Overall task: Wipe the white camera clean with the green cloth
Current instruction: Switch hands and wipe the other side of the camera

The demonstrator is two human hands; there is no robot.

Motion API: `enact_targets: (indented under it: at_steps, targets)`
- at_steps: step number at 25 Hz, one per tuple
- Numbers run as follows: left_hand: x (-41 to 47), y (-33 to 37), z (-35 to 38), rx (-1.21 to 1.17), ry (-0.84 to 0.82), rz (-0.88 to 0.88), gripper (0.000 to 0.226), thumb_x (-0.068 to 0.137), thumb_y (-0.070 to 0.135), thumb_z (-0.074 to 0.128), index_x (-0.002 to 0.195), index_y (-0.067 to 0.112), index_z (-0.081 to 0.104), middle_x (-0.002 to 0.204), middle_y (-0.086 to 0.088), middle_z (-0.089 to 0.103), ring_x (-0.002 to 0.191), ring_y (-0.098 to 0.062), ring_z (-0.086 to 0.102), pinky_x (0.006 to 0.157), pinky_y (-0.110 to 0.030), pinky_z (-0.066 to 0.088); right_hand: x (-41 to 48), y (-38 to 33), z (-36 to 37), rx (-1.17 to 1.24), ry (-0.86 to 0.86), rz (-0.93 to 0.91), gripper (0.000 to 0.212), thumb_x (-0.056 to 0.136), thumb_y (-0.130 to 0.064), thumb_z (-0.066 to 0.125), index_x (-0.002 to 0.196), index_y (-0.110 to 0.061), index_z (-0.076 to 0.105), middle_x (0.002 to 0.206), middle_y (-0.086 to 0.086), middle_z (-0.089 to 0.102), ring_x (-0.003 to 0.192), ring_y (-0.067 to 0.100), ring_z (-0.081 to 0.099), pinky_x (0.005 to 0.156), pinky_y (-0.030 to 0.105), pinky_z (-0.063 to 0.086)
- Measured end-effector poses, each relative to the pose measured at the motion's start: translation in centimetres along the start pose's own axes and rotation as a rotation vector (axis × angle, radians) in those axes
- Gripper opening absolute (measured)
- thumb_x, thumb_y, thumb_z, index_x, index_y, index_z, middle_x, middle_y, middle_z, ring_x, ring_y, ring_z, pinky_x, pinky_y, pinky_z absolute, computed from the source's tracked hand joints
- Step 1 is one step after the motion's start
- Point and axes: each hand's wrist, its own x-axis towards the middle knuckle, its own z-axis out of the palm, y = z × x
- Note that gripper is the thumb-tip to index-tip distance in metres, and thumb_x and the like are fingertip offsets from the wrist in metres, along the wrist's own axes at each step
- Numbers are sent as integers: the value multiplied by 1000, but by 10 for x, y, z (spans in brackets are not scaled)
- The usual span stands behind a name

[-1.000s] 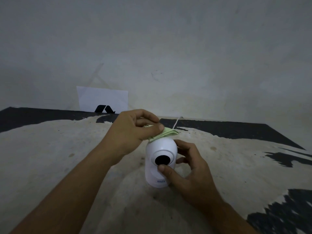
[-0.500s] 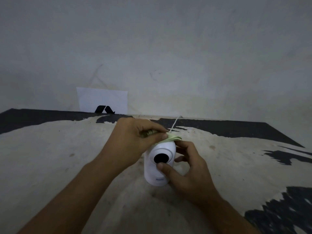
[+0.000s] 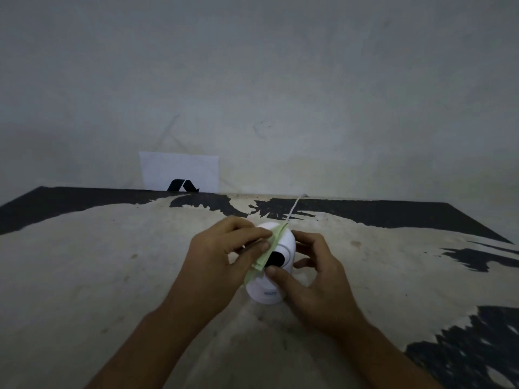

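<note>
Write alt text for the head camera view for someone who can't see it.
A left hand presses a folded green cloth against the side of a small white camera, while the right hand steadies it, thumb beside the black lens. The camera stands upright on a worn table, with a thin white cable running back toward the wall.

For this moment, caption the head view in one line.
Left hand presses green cloth on white camera; right hand steadies it.

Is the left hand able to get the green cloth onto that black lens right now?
Probably yes. The left hand already presses the green cloth against the white camera, right beside the lens; only the right hand thumb sits close below.
</note>
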Motion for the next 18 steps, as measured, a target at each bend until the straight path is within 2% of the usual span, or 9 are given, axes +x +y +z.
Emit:
enact_targets:
  at_steps: [2, 4, 8, 11, 15, 18]
  targets:
    - [-5, -8, 0, -37, -5, -41, 20, 82, 19, 65, 100, 14, 73, 88, 6, 68, 80, -4, 63, 70, -11, 50, 0, 1, -1, 6, 6, -4, 57, 72, -44, 77, 121, -35, 50, 118, -23, 60, 107, -4, 57, 78, 18, 50]
    - [-13, -19, -2, -68, 10, -171, 16, 82, 9, 68, 96, 16, 72, 87, 8, 68, 82, -3, 63, 71, -11, 52, 1, 0, -2, 8, 0, -4, 58, 71, -47, 77, 121, -36, 49, 119, -23, 59, 108, -5, 56, 78, 16, 49]
    - [-20, -31, -4, -189, -61, -394, 17, 83, 7, 68, 88, 22, 66, 81, 3, 68, 74, -7, 64, 67, -19, 54, 1, 0, -3, -1, -4, 7, 63, 67, -56, 72, 121, -36, 48, 120, -25, 58, 108, -7, 55, 78, 14, 49]
    - [-14, -24, -3, -422, 15, -432, 20, 83, 9, 67, 98, 22, 64, 80, -1, 67, 69, -7, 64, 62, -19, 54, 1, -1, -2, -1, -2, -2, 61, 67, -55, 72, 121, -36, 47, 118, -28, 57, 108, -9, 54, 77, 11, 48]
    - [-20, -18, 6, -247, -9, -357, 14, 84, 12, 66, 96, 20, 64, 84, 5, 67, 78, -7, 65, 67, -17, 55, 2, -2, -1, -5, 0, -14, 61, 69, -51, 72, 122, -34, 47, 117, -29, 55, 108, -9, 55, 77, 10, 49]
    - [-22, -22, 6, -245, -86, -393, 10, 84, 12, 66, 89, 18, 61, 81, 2, 67, 75, -8, 65, 65, -17, 54, 2, 0, -1, -7, 5, -17, 66, 68, -55, 70, 125, -29, 48, 120, -22, 57, 109, -4, 56, 78, 15, 51]
